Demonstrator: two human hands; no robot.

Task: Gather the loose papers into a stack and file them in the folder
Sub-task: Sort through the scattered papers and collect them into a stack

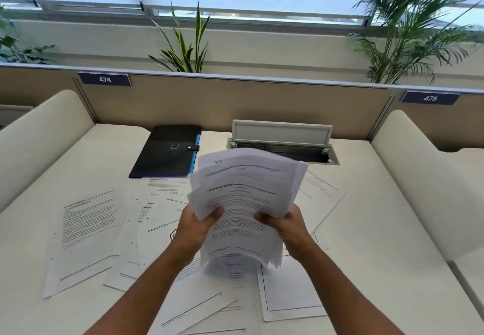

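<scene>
Above the middle of the white desk (353,203), two hands hold up a bunch of papers (246,193). The left hand (195,226) grips the bunch at its 8 o'clock side, with the thumb on top of the sheets. The right hand (289,226) grips it at its 4 o'clock side, thumb on top too. The sheets are not lined up yet; their edges fan out at the top and they bend a little.

More loose papers (86,230) lie flat on the desk under and around the hands, from 9 o'clock round to 3 o'clock. Some lie over each other.

The black folder (165,151) lies shut on the desk at 11 o'clock from the hands, with a blue edge on its right side. One sheet touches its near edge.

A grey flap (281,133) stands open at 1 o'clock, over a slot in the desk. Green plants (183,46) stand behind the desk wall
</scene>
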